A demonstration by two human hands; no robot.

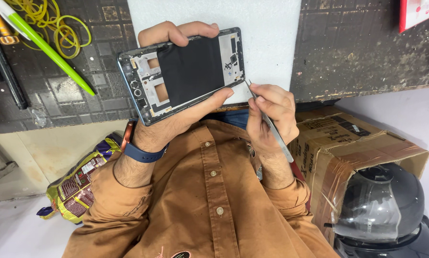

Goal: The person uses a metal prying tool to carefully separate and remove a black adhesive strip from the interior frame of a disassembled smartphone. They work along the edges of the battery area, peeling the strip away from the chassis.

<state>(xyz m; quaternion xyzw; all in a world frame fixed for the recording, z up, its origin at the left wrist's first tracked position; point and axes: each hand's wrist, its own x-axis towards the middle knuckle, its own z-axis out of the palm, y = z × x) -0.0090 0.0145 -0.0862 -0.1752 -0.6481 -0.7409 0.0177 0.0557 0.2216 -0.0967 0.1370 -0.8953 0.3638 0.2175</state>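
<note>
Hands do the holding: the left hand (pixel 176 119) clasps by its edges an opened dark smartphone frame (pixel 183 71), light, stiff, probably fragile, above the white pad (pixel 272 43), while the right hand (pixel 269 114) pinches slim steel tweezers (pixel 272 126) at its corner.

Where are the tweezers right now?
In the head view, right of centre: the right hand holds the tweezers, tips beside the opened phone.

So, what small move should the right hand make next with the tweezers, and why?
Probably bring the tweezers a little left, onto the lower corner of the opened phone. The right hand holds their tips just off that edge, not yet on any part, while the left hand grips the phone steady, tilted above the white pad.
</note>
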